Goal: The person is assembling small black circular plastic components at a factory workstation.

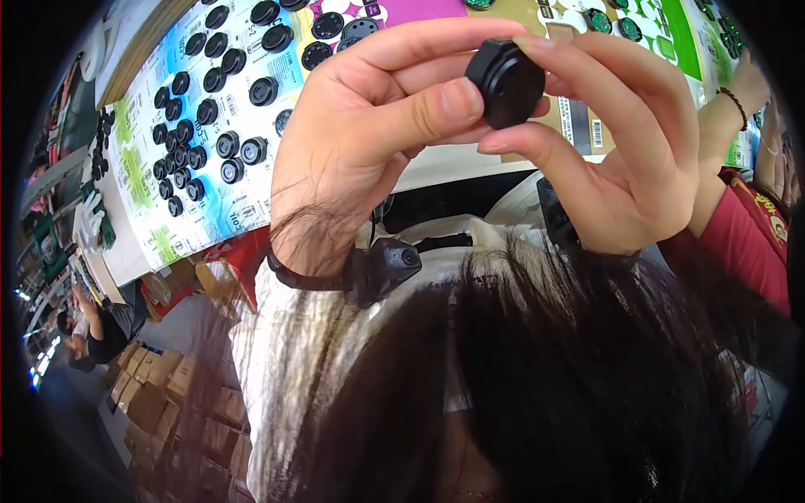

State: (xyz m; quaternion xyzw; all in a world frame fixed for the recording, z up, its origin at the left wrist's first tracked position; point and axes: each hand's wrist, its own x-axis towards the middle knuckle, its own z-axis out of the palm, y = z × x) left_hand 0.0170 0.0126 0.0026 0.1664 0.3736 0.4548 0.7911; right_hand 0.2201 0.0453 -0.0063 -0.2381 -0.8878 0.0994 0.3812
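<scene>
A thick black disc-shaped plastic housing (518, 88) with a faceted rim is held up between both hands, above the table's near edge. The thumb of my left hand (369, 126) presses its left side, with the index finger stretched along behind it. From the right, the fingertips of my right hand (629, 142) touch its top edge, and the right thumb lies near its lower edge. Both hands are curled in a pinch around it. Its far side is hidden. Several similar black round parts (262, 90) lie on the table to the left of my left hand.
Printed sheets (138, 189) cover the table. Round green circuit boards (629, 28) lie at the far right. A wooden board (142, 50) edges the far left. Another person's arm (717, 126) reaches in at right. Cartons (155, 386) stack on the floor lower left. Dark hair (570, 360) hangs below.
</scene>
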